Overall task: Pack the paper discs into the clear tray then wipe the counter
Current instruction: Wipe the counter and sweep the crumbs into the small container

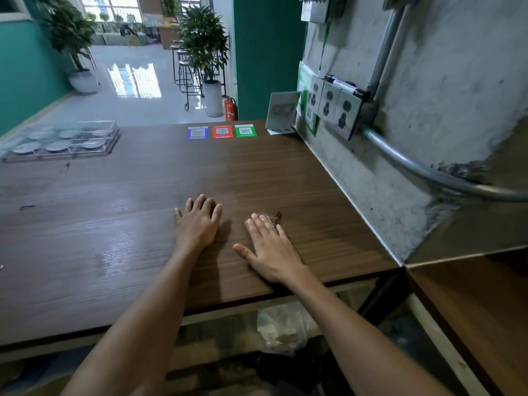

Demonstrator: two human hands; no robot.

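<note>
A clear tray (113, 138) stands at the far left of the brown wooden counter (143, 224), with several grey paper discs (58, 145) lying inside it. My left hand (198, 224) rests flat on the counter, palm down, fingers apart, holding nothing. To its right, my right hand (268, 250) lies flat with its fingertips pressing on a small brownish translucent wipe (271, 217), most of which is hidden under the fingers. The counter left of my hands looks damp and shiny.
Blue, red and green QR stickers (222, 132) lie at the counter's far edge, beside a small card stand (281, 111). A concrete wall with sockets (335, 105) and a metal conduit (428, 172) bounds the right side. A plastic bag (283, 327) hangs under the counter.
</note>
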